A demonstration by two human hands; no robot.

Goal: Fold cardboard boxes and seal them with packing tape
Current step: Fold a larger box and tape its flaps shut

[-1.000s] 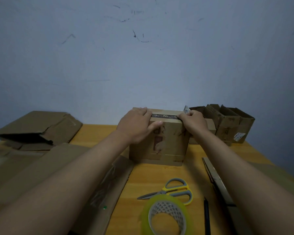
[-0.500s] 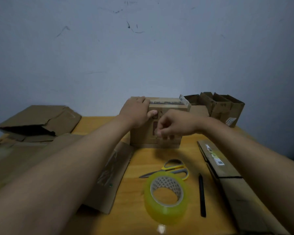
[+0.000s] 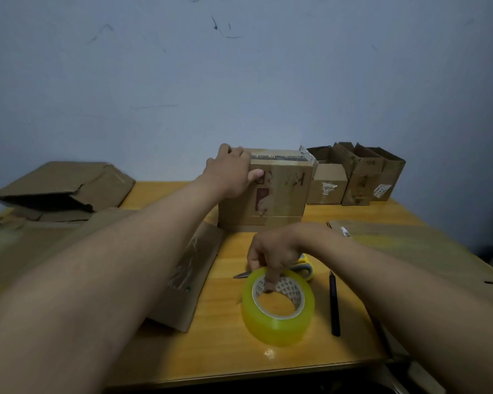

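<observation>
On the counter [image 3: 217, 348], my left hand [image 3: 231, 173] grips the standing cardboard box's [image 3: 279, 191] top left corner; nearer me, my right hand [image 3: 273, 251] pinches the yellow tape roll's [image 3: 278, 314] rim, one finger inside.

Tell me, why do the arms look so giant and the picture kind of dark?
In the head view, the wide-angle lens stretches whatever is near the edges, so both forearms balloon while the box looks small; the light is dim and bluish; the right hand at the tape roll is slightly blurred.
</observation>
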